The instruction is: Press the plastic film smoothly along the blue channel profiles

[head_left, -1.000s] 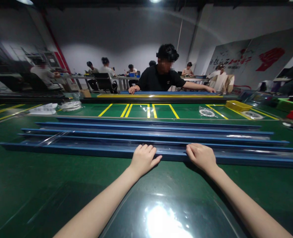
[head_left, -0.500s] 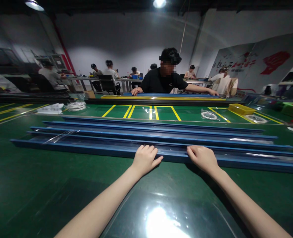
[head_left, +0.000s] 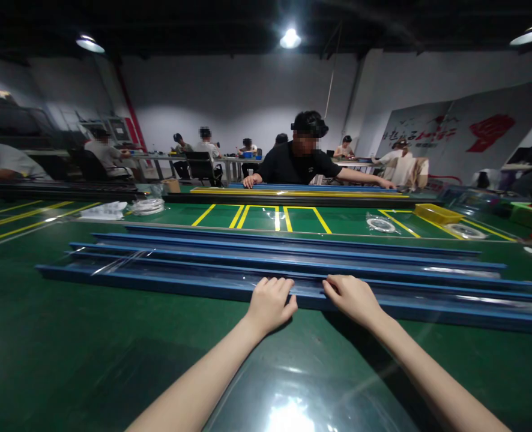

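Observation:
Long blue channel rails (head_left: 158,283) lie side by side across the green table, with clear film in their channels. My left hand (head_left: 271,303) grips the near edge of the front rail, fingers over its wall and thumb on the near side. A short way to the right, my right hand (head_left: 350,295) is curled over the same rail, its fingertips at the inner side of the wall. Both hands are closed on that rail near its middle.
A clear sheet (head_left: 288,384) lies on the table in front of me. Beyond the rails are wrapped white coils (head_left: 148,206), a yellow tray (head_left: 437,214) and yellow tape lines. Across the table, a person (head_left: 299,162) in black touches other rails (head_left: 311,188).
The view has tilted up slightly, so the rails appear lower. My right hand has moved left along the front rail, closer to my left hand.

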{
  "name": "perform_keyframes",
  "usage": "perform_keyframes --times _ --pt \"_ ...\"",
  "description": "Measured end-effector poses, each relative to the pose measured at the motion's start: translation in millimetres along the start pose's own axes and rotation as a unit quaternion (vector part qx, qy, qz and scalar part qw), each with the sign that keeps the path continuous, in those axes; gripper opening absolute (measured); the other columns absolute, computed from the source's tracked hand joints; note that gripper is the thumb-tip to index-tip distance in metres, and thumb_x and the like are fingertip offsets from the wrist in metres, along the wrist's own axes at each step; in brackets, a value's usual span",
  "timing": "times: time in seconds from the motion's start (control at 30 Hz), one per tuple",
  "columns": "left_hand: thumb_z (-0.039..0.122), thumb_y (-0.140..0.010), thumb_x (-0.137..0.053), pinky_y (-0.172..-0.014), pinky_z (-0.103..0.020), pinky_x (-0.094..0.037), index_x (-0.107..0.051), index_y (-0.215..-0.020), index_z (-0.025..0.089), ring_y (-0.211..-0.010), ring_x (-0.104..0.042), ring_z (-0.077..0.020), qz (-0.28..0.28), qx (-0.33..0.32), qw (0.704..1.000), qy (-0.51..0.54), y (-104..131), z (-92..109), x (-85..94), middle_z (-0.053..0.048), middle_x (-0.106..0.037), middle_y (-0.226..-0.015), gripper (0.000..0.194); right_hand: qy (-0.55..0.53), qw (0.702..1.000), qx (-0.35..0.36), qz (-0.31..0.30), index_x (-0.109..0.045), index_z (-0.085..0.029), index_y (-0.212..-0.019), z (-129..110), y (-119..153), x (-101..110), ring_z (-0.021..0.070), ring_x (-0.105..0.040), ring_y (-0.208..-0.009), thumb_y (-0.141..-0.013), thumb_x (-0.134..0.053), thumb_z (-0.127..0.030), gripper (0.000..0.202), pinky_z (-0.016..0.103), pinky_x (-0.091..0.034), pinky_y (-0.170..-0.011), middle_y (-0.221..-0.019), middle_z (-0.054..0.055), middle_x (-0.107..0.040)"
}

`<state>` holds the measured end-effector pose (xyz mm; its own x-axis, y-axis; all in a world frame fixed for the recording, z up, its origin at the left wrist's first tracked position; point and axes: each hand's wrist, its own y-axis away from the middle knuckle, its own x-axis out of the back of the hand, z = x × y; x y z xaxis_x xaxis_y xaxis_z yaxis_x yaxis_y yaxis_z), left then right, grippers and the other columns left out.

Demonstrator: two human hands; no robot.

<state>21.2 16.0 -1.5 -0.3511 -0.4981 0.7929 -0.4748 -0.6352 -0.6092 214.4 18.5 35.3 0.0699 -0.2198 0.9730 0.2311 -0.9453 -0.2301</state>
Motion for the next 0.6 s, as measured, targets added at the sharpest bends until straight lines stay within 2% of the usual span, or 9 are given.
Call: perform_keyframes --times 0.13,0.23,0.4,0.6 --pt "0.022 -0.071 -0.043 -0.066 -0.032 -0.034 -0.054 -0.088 0.017 -0.074 -0.049 -0.0189 -0.023 0.022 0.999 -0.024 1 1 0.5 -0.003 -0.058 -0.077 0.021 0.021 0.998 0.031 0.046 -0.057 -0.019 -0.062 -29 -10 -8 0.0114 -0.056 -0.060 -0.085 -0.026 -0.032 0.041 0.024 -0.020 -0.048 -0.066 0.002 -0.064" --pt "0.020 -0.068 -0.044 -0.067 -0.033 -0.034 -0.054 -0.088 0.017 -0.075 -0.048 -0.0199 -0.031 0.031 0.999 -0.029 2 2 0.1 -0.005 -0.057 -0.078 0.022 0.044 0.993 0.033 0.103 -0.058 -0.018 -0.058 -41 -11 -17 0.0111 -0.055 -0.054 -0.084 -0.028 -0.030 0.042 0.025 -0.019 -0.047 -0.062 0.003 -0.064" --pt "0.020 -0.069 -0.043 -0.067 -0.034 -0.035 -0.054 -0.086 0.016 -0.075 -0.047 -0.0203 -0.032 0.017 0.999 -0.022 2 0 -0.6 -0.005 -0.056 -0.077 0.021 0.063 0.976 0.058 0.203 -0.057 -0.016 -0.054 -37 -9 -28 0.0097 -0.051 -0.046 -0.082 -0.031 -0.027 0.041 0.025 -0.019 -0.047 -0.053 0.003 -0.061" --pt "0.017 -0.070 -0.041 -0.070 -0.034 -0.037 -0.052 -0.095 0.013 -0.075 -0.047 -0.0201 -0.011 -0.033 0.999 0.009 2 -3 -2.8 -0.007 -0.055 -0.079 0.028 0.079 0.965 0.095 0.232 -0.058 -0.015 -0.052 -31 -12 -29 0.0091 -0.049 -0.041 -0.083 -0.030 -0.024 0.043 0.025 -0.017 -0.045 -0.049 0.003 -0.059"
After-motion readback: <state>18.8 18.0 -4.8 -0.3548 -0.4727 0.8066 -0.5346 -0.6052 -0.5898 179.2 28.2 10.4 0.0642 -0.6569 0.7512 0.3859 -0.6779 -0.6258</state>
